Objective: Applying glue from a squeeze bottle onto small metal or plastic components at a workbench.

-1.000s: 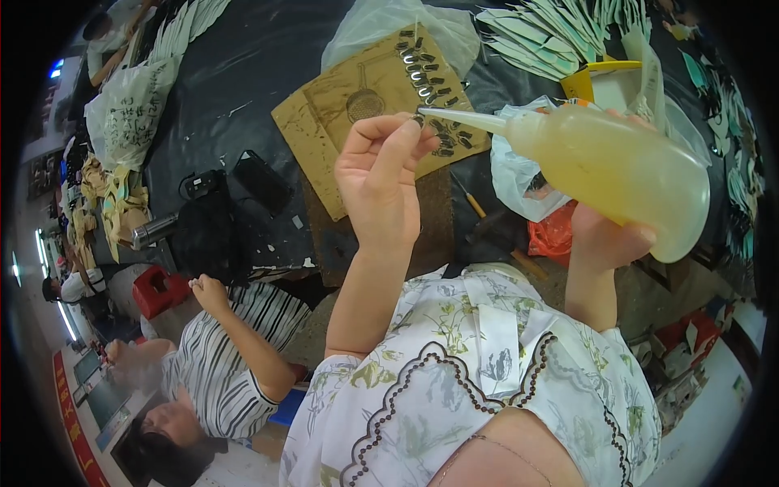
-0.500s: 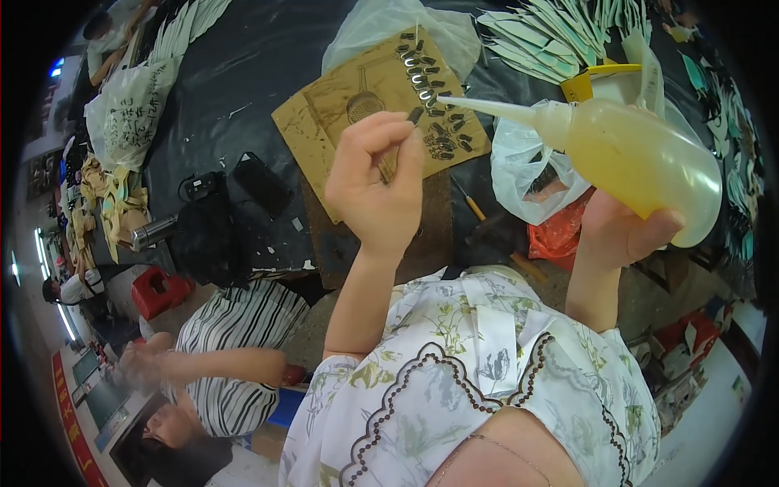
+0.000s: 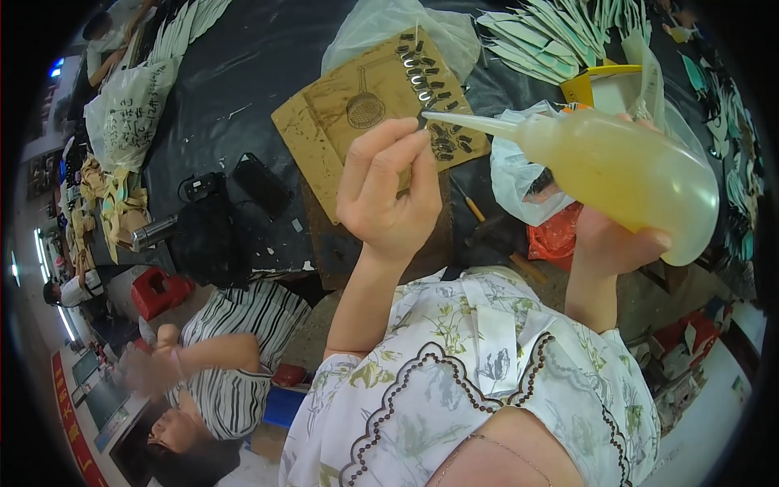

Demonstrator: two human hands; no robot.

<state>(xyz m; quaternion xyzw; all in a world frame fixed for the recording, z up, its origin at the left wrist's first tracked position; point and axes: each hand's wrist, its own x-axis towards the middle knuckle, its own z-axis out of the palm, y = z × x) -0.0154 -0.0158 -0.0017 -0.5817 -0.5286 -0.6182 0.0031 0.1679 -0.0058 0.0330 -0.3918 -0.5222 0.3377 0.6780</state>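
Observation:
Between the thumb and fingertips of my left hand (image 3: 389,183) a small dark piece (image 3: 422,120) is pinched; its exact kind is too small to tell. My right hand (image 3: 617,235) is wrapped round a soft clear squeeze bottle (image 3: 625,170) of yellowish liquid, tilted almost level. Its long thin nozzle (image 3: 475,123) points left, the tip at the small dark piece. Beneath them lies a brown cardboard sheet (image 3: 324,122), where rows of similar small dark pieces (image 3: 438,85) are laid out along the right part. A drawing of a round strainer-like shape shows on the cardboard.
White and red plastic bags (image 3: 527,187) lie right of the cardboard, by a wooden-handled tool (image 3: 473,209). Stacks of pale strips (image 3: 544,40) and a yellow box (image 3: 600,77) stand farther back. At left are a black case (image 3: 262,183), a metal flask (image 3: 154,233) and a seated person (image 3: 223,357).
My left hand has shifted slightly right and turned, its other fingers loosening. The bottle has moved a little left and down, bringing its nozzle tip to the small dark piece.

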